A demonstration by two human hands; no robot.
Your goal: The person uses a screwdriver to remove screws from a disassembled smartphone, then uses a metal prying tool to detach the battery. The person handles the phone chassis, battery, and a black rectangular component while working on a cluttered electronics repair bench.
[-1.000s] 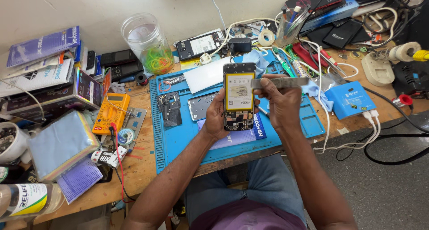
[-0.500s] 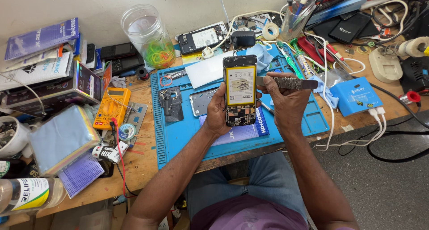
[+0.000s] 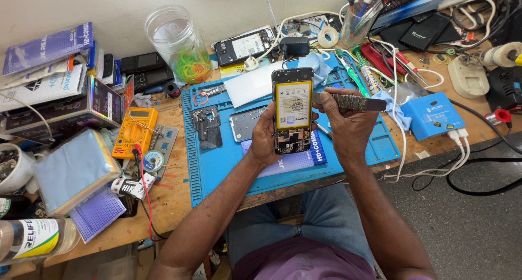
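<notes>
Phone point(image 3: 293, 117) barely shifted, upright in left hand point(image 3: 265, 138), top twd wall.

left hand point(image 3: 265, 140): grips opened phone point(image 3: 292, 117) upright | right hand point(image 3: 348, 128): metal tool point(image 3: 350, 102) at phone's edge | blue mat point(image 3: 217, 160) beneath

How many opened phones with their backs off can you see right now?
2: one opened phone upright in the left hand, one opened phone flat at the bench's back. Clutter may hide more.
</notes>
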